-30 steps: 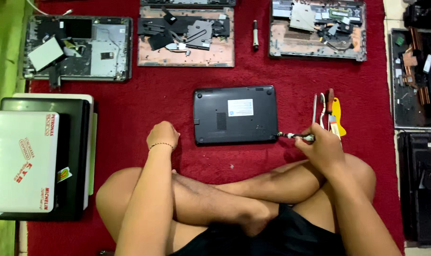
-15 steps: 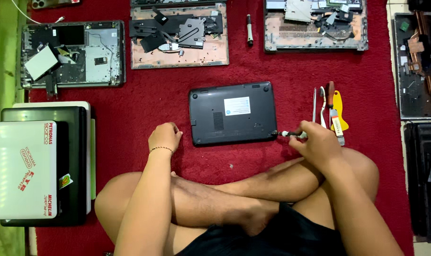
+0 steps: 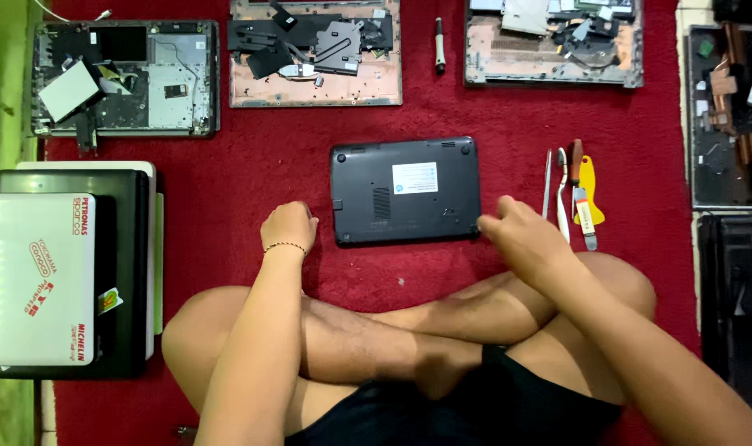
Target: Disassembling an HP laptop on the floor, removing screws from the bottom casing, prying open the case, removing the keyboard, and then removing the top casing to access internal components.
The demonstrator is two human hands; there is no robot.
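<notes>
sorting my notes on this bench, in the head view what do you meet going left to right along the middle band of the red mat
white laptop on the dark stack → left hand → small dark laptop, underside up → right hand → hand tools with a yellow pry tool → opened chassis at the right edge

The left hand [image 3: 288, 227] sits left of centre in the frame, curled into a loose fist, knuckles up, a thin bracelet at the wrist, forearm running down to the lower edge. The right hand [image 3: 521, 239], right of centre, is blurred, fingers curled inward, its forearm slanting to the lower right corner.
</notes>
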